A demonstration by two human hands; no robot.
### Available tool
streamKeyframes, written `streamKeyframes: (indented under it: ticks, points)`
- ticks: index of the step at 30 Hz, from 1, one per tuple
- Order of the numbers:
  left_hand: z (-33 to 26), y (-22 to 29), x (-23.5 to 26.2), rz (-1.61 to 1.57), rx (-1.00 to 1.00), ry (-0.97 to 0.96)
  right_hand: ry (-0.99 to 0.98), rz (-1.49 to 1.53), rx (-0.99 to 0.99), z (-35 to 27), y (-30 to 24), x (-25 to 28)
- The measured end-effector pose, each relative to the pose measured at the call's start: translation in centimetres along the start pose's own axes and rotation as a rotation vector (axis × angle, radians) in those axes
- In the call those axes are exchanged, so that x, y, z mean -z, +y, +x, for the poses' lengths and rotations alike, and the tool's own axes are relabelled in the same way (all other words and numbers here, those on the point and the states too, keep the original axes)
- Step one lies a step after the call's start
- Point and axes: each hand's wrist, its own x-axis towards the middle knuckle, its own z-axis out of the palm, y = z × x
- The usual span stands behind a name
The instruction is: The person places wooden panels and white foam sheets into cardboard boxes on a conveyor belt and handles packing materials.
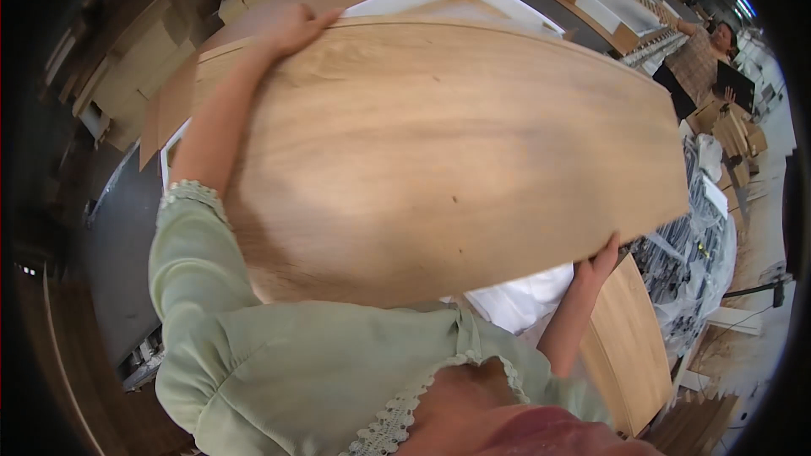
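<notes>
- My left hand (296, 31) curls over the far edge of the wooden panel (456, 160); my right hand (598, 263) clasps its near edge (fingers partly hidden).
- Held before my chest, it could clip the white-walled carton (511, 2) if either grip slips.

Large pale wooden panel (456, 152) gripped by two bare hands: the left hand (296, 32) at its far edge, the right hand (598, 263) at its near edge. Beyond (upper right), a co-worker (697, 63) in checked clothing.
</notes>
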Motion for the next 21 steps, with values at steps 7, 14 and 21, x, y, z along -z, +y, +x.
streamKeyframes:
  ticks: [7,14,21]
  points:
    - [-4.2,-29.6,-0.3,-0.047,0.176,-0.068,-0.483,-0.268,-0.307,1.2,9.0,-18.4]
    - [-10.7,-38.3,-4.0,-0.008,0.460,-0.106,-0.327,-0.353,-0.376,0.4,19.9,-27.2]
    - [-4.5,-39.7,-6.1,-0.075,0.471,-0.086,-0.251,-0.479,-0.410,4.0,25.0,-29.4]
